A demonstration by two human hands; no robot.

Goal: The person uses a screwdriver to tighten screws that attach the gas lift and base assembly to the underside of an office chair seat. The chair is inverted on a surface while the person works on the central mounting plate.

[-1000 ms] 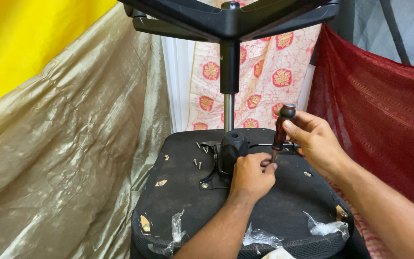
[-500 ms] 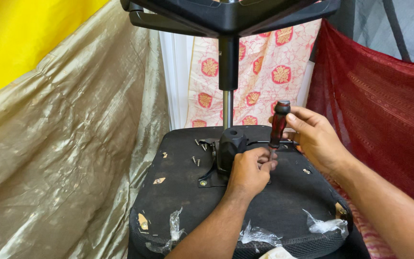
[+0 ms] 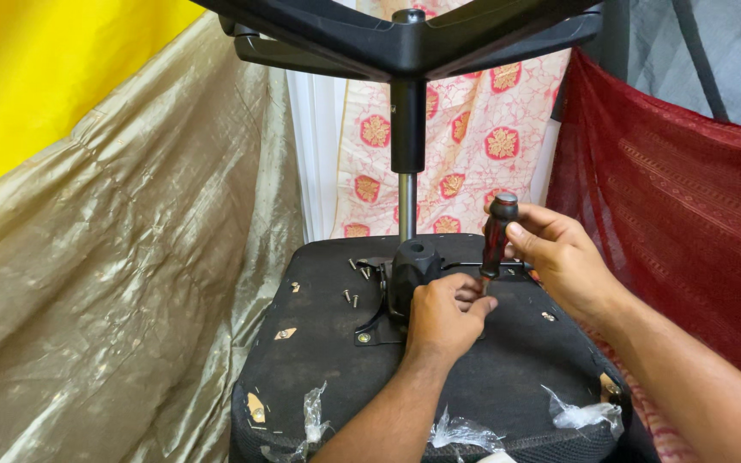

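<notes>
Black seat underside (image 3: 319, 360), both hands (left (image 3: 441, 315), right (image 3: 559, 257)) mid-panel, edges free.

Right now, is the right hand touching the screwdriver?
Touching. The head view shows the right hand wrapped around the dark red handle of the screwdriver, thumb pressed against its side, no gap.

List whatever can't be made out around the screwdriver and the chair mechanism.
- Head view: screwdriver tip and the screw under it, hidden by the left hand.
- Right hand palm covers the handle's far side.
- Chair base legs cut off by the top edge.
</notes>
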